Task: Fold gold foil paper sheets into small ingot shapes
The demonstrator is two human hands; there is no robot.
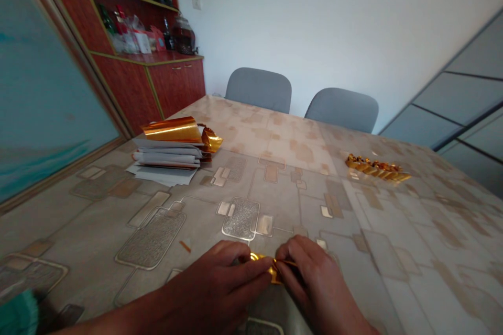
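Right at my fingertips, I'm pinching a crinkled gold foil strip (271, 267) between my left hand (208, 288) and my right hand (310, 272). The fingers of both hands are closed tight on it, nearly meeting, and the shiny strip is running roughly crosswise, its long axis going left to right, just above the surface (298, 209). That surface is wearing a glossy beige cloth patterned with rounded rectangles. A tiny orange scrap (185, 246) is lying just past my left hand. Farther out on the left, a curling gold foil sheet (173, 130) is sitting on a stack of pale papers (167, 159). Off to the right, a row of folded gold foil pieces (377, 168) is lying in a slanting line. Beyond the far edge, grey padded chairs (259, 89) are standing by the wall, beside a reddish wooden cabinet (176, 81) loaded with bottles and boxes.
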